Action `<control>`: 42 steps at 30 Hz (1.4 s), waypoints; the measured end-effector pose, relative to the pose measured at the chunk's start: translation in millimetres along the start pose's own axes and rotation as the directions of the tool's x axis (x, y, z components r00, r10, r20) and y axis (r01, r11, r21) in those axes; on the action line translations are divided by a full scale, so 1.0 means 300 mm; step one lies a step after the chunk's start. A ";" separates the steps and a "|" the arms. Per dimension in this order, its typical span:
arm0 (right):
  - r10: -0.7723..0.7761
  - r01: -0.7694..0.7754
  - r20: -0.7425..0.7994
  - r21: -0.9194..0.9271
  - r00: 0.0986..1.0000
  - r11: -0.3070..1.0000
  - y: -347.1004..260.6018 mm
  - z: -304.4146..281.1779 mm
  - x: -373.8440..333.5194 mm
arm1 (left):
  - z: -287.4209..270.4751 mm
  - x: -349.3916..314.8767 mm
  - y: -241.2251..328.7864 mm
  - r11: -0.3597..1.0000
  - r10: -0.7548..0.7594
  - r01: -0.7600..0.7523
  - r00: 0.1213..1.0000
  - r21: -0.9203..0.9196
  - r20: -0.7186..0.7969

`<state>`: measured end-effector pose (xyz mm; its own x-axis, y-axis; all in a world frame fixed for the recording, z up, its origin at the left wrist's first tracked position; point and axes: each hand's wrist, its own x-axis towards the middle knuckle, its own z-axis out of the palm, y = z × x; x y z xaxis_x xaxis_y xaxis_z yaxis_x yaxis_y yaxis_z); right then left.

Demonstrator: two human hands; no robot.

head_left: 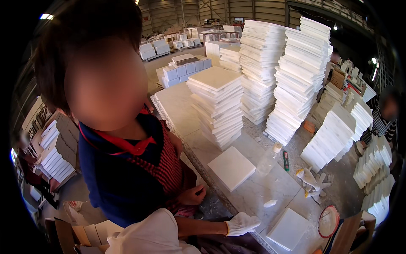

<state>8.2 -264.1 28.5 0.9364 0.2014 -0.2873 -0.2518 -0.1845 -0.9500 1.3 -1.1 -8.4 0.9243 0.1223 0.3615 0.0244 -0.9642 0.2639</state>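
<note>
The fingers (253,221) of the person's left hand (241,224), in a white knitted glove, lie close together and point across the long left edge of the tabletop (277,188). Their undersides are hidden, so how far they curl, and whether they grip anything, I cannot tell. The right hand is out of view, so its fingers cannot be told either.

Nearest to the glove — just beside it, toward the tabletop's near end — lies a low stack of white tiles (289,228), with a red-rimmed round dish (328,221) to its right. A small white lump (270,203) sits beyond the glove, farther in from the left edge. A loose pair of work gloves (312,183) lies toward the right side, and past it a green tube (286,161) beside a clear bottle (267,161).

Near the left edge lies a larger low tile stack (231,168); behind it rises a leaning tile pile (216,106), and two taller towers (262,70) stand to the right of that. Along the left edge stands a co-worker (116,165) in a dark blue shirt and checked apron — the co-worker's bare hand (193,195), fingers loosely bent, is near that edge
</note>
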 end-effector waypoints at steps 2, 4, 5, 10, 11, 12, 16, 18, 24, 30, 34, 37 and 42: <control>0.045 -0.050 0.046 0.116 0.998 0.992 -0.030 0.000 -0.007 | 0.018 -0.009 -0.003 0.997 -0.036 0.037 0.999 -0.067 0.024; 0.055 -0.061 0.038 0.180 0.998 0.982 0.012 -0.010 0.000 | 0.000 0.000 -0.001 1.000 0.002 -0.002 1.000 -0.020 -0.009; 0.061 -0.066 0.034 0.212 0.998 0.975 0.036 -0.016 0.003 | -0.008 0.003 0.000 1.000 0.021 -0.021 0.999 0.004 -0.026; 0.074 -0.079 0.032 0.175 0.997 0.981 0.039 -0.009 0.010 | 0.008 -0.003 0.003 1.000 -0.027 0.027 0.999 0.000 0.033; 0.079 -0.083 0.030 0.178 0.996 0.980 0.033 -0.004 0.010 | 0.016 -0.009 0.002 0.999 -0.049 0.049 0.997 0.000 0.061; 0.089 -0.093 0.029 0.180 0.996 0.979 0.029 -0.007 0.007 | 0.013 -0.006 0.002 0.999 -0.028 0.027 0.999 0.020 0.030; 0.115 -0.117 0.022 0.181 0.993 0.977 -0.005 0.006 0.005 | 0.005 -0.001 0.001 0.998 0.016 -0.014 0.999 0.055 -0.047; 0.136 -0.138 0.022 0.181 0.990 0.974 -0.040 0.011 -0.007 | 0.000 -0.001 0.003 0.999 0.019 -0.017 0.998 0.046 -0.061; 0.093 -0.093 0.001 0.102 0.996 0.990 -0.009 0.009 -0.003 | -0.006 -0.001 0.007 0.999 0.031 -0.027 0.995 0.043 -0.096; 0.106 -0.102 -0.008 0.210 0.994 0.972 0.047 -0.020 0.012 | 0.017 0.022 0.010 0.997 0.031 -0.026 0.997 0.068 -0.070; 0.185 -0.186 0.038 0.348 0.982 0.919 0.106 -0.047 0.045 | 0.008 -0.009 0.019 0.989 -0.035 0.033 0.999 0.144 0.012; 0.161 -0.161 0.028 0.314 0.987 0.936 0.094 -0.028 0.038 | -0.026 0.001 0.020 0.993 -0.021 0.019 1.000 0.118 0.013; 0.148 -0.147 0.020 0.315 0.989 0.938 0.094 -0.023 0.037 | -0.024 -0.006 0.025 0.998 -0.039 0.038 0.999 0.057 0.019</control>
<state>13.2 -273.7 -0.8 0.8838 0.1907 -0.4272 -0.4504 0.1002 -0.8872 -2.8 -6.8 -0.5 0.9298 0.1555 0.3336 0.0813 -0.9707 0.2260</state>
